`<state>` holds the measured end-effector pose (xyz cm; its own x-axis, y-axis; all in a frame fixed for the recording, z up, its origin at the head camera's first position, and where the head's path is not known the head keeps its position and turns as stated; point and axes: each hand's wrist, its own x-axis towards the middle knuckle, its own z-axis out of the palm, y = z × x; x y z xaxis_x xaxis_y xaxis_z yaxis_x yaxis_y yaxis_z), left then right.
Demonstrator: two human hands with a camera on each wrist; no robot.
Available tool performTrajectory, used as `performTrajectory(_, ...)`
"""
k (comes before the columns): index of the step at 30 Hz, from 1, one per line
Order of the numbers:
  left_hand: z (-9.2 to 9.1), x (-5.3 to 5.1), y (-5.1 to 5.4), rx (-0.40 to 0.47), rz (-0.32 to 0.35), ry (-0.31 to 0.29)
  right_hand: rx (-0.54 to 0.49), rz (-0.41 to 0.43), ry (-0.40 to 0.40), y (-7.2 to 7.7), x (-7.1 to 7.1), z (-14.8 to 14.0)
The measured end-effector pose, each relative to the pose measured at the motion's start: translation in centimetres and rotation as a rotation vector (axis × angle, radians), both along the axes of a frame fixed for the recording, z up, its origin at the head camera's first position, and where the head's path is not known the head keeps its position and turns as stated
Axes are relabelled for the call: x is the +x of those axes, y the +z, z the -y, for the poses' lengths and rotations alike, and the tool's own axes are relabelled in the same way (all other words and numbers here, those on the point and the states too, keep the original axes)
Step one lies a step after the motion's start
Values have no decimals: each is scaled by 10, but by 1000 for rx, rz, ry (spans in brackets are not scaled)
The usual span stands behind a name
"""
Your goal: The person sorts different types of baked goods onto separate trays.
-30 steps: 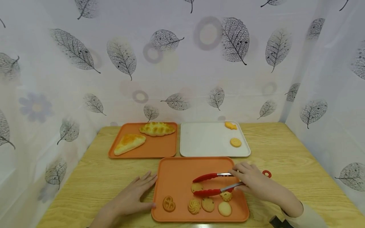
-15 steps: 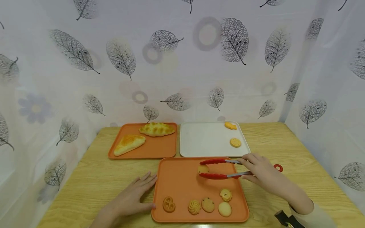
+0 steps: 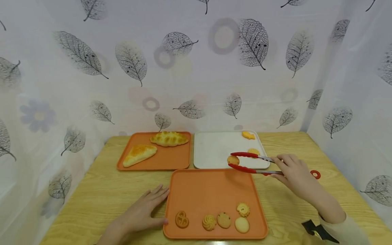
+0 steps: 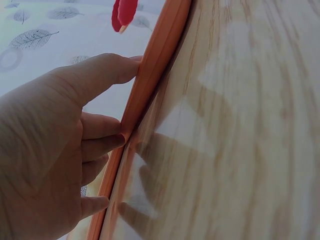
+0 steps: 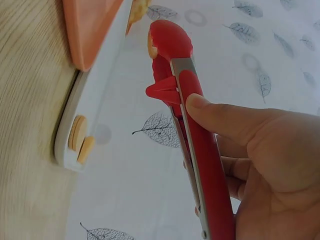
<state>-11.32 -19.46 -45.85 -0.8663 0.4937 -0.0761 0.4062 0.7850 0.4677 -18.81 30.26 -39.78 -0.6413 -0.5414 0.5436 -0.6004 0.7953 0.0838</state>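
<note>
My right hand (image 3: 295, 175) grips a pair of red-tipped metal tongs (image 3: 245, 169); the right wrist view shows the thumb along the red handle (image 5: 205, 165). Between the tong tips a round speckled cookie (image 3: 233, 160) is pinched, over the front edge of the white tray (image 3: 211, 149). My left hand (image 3: 141, 212) lies at the left edge of the near orange tray (image 3: 199, 194), fingers extended; in the left wrist view its fingertips touch the tray's rim (image 4: 145, 85). On that tray lie a pretzel cookie (image 3: 182, 219), a swirl cookie (image 3: 209, 222), another speckled cookie (image 3: 224, 220), a plain round cookie (image 3: 242, 225) and a ruffled cookie (image 3: 243, 209).
The white tray bears a fish-shaped cracker (image 3: 248, 135) and a round cracker (image 3: 253, 152), partly behind the tongs. To its left, a second orange tray (image 3: 173, 161) holds a triangular bread (image 3: 139, 155) and a braided loaf (image 3: 169, 139). A leaf-print curtain (image 3: 196, 68) surrounds the wooden table (image 3: 92, 190).
My right hand has lifted the speckled cookie in the tongs off the near orange tray and carried it away from me and rightward to the white tray. The left hand stays put.
</note>
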Motion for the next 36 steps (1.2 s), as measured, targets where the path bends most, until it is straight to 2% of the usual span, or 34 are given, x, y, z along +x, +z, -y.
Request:
performTrajectory(4, -1, 2, 0, 1, 4, 2, -15, 1, -34, -2, -4, -5)
performTrajectory(9, -3, 5, 4, 10, 8, 6, -23, 48, -85, -4, -13, -7)
performTrajectory(14, -5, 8, 4, 4, -7, 11, -10, 107, -151, -3, -29, -7)
performTrajectory(23, -7, 11, 0, -1, -19, 20, -13, 126, -184, -7, -58, 7)
performTrajectory(31, -9, 15, -2, 6, -20, 25, 42, 251, -303, -9, -84, 18)
performTrajectory(36, -9, 13, -5, 12, -26, 24, 60, 297, -324, -15, -99, 21)
